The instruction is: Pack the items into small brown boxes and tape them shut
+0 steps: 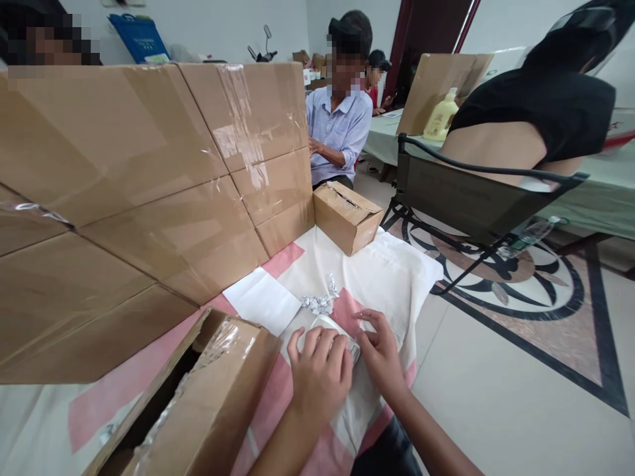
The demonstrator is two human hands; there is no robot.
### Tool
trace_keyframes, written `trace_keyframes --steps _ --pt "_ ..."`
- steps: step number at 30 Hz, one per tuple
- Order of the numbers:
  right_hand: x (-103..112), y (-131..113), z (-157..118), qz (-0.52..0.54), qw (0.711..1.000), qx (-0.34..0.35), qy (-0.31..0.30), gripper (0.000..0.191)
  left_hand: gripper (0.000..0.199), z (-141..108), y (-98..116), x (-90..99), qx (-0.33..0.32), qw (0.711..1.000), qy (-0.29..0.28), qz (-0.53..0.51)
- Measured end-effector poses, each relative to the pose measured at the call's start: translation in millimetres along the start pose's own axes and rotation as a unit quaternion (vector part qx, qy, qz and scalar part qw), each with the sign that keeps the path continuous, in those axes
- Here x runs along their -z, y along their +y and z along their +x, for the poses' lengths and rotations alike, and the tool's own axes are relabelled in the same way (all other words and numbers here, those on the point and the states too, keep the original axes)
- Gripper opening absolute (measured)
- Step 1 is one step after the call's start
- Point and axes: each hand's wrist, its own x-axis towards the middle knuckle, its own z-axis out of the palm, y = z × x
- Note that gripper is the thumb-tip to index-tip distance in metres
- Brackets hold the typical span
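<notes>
On the cloth right in front of me lies a small white box, mostly covered by my hands, with dark barcode-like marks at its right end. My left hand is curled over it from above, fingers bent round its near side. Beside its right end is my right hand, thumb close to the edge and index finger bent apart from the thumb. Whether the right thumb touches the box, I cannot tell. Just beyond sit crumpled silvery scraps and a flat white sheet of paper.
An opened cardboard box stands at my left. Stacked taped cartons form a wall behind it. A smaller carton is at the table's far corner. Other people sit beyond, one in a folding chair at right.
</notes>
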Motion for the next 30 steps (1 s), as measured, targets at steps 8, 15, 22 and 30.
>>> trace_keyframes --steps 8,15,22,30 --pt "-1.9 -10.3 -1.2 0.02 0.999 -0.032 0.036 0.017 0.011 -10.9 12.7 -10.4 0.042 0.999 0.012 -0.008" --pt "-2.2 -8.9 -0.3 0.023 0.998 -0.033 0.04 0.019 0.01 -17.2 19.9 -18.7 0.018 0.999 0.015 -0.03" --pt "-0.3 -9.5 -1.5 0.03 0.998 -0.034 0.033 0.018 0.011 -21.2 10.4 -16.1 0.036 0.999 -0.008 -0.006" --pt "0.0 -5.8 -1.9 0.053 0.998 -0.03 0.025 0.018 0.011 -18.0 10.9 -10.7 0.002 1.0 -0.014 0.017"
